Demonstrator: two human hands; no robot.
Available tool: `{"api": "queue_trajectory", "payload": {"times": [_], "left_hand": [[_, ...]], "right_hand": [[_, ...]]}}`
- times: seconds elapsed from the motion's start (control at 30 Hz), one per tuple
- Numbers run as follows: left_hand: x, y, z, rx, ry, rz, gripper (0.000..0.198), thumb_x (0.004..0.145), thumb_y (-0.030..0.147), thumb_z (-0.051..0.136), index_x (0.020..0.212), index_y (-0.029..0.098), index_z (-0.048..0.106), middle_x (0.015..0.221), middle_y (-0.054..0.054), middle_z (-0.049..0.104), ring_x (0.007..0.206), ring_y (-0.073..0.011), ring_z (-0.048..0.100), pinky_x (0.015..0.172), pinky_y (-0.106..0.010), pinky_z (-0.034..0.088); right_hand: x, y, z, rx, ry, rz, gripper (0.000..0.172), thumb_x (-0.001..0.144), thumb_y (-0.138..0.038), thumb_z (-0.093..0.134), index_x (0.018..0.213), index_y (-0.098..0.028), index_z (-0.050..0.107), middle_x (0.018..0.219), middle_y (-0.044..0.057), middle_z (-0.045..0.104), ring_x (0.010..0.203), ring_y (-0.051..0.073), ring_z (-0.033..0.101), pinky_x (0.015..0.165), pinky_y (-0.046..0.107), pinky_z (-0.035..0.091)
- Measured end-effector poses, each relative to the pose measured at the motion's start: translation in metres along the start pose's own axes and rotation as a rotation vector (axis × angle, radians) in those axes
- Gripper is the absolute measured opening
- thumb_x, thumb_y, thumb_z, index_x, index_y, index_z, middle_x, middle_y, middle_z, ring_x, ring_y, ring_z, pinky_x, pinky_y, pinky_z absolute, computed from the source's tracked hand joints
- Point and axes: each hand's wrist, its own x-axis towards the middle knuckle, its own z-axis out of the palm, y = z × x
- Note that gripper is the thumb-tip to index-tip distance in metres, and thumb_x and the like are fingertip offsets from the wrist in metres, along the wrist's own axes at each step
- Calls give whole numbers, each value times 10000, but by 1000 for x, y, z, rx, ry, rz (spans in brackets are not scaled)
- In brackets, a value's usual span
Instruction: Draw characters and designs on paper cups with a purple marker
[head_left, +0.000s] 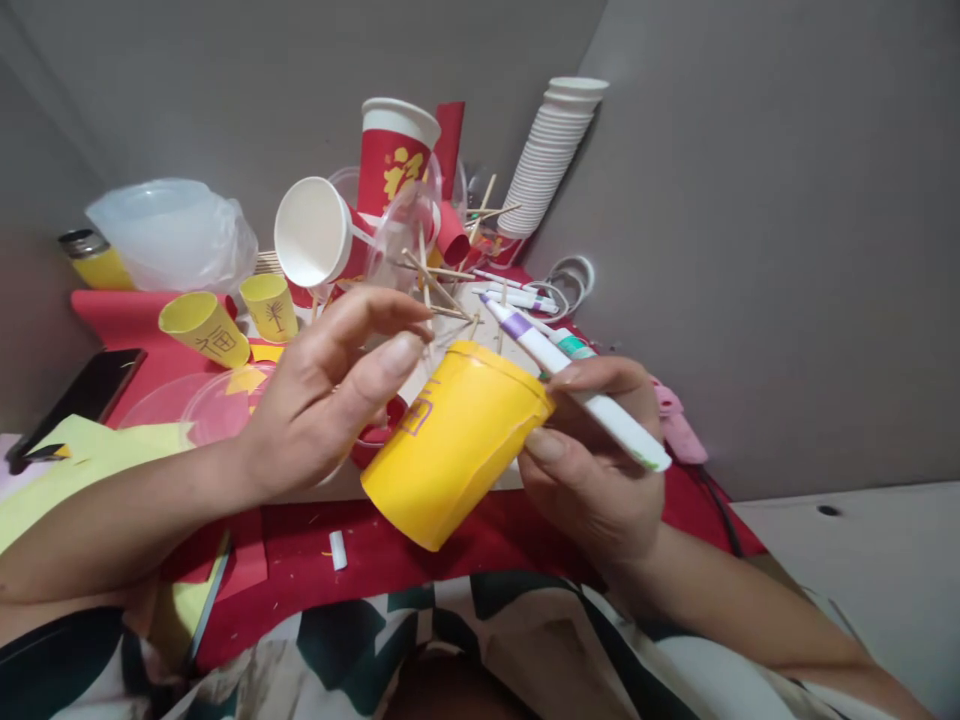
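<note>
A yellow paper-covered cup [457, 450] is tilted in front of me, with a purple drawn character on its left side. My right hand [592, 450] pinches its rim between thumb and fingers. That same hand also holds a white marker pen [577, 385] with a purple band, its tip pointing up and left. To the cup's left, my left hand [337, 390] is held with thumb and fingers apart and nothing in it. Two small yellow paper tubes with drawings, one tube [204, 328] and another tube [270, 307], stand beyond my left forearm.
Red paper cups [394, 165], thin wooden sticks [442, 280] and a leaning stack of white cups [551, 155] are at the back. A pink glue gun [681, 425] lies on the right. Yellow paper sheets [97, 460] and a phone [90, 395] lie left. Grey walls enclose the table.
</note>
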Motion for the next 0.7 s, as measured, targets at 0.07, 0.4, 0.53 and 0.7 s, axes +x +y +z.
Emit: {"api": "queue_trajectory", "payload": {"times": [0.07,0.4,0.53,0.7], "left_hand": [[-2,-2,-1,-62,14,-41,391,972,558,667,1195,238,645,1121,-35,720,669,-90,602,593,-202,531],[-9,14,8,-20,-298,-494,829,704,547,883,1447,318,595,1226,-4,759,1083,-290,732,864,-343,605],[-15,19,10,88,-256,-445,923,707,491,894,1535,338,519,1421,-3,679,1231,-284,686,923,-307,602],[-14,12,7,181,-317,-280,887,780,455,841,1564,276,466,1430,-54,669,1180,-272,703,899,-304,614]], "right_hand": [[3,4,-2,13,63,-67,250,881,-366,840,1065,-369,670,901,-44,704,700,136,687,598,240,612],[8,22,-10,-45,107,-399,346,837,-208,854,1126,-355,733,1011,-51,762,892,140,736,799,260,640],[8,16,-9,-22,82,-413,363,830,-235,858,1156,-346,745,983,-37,756,910,154,744,805,279,664],[9,13,-10,-20,28,-399,375,861,-303,854,1214,-347,734,987,-26,769,929,159,768,836,272,674]]}}
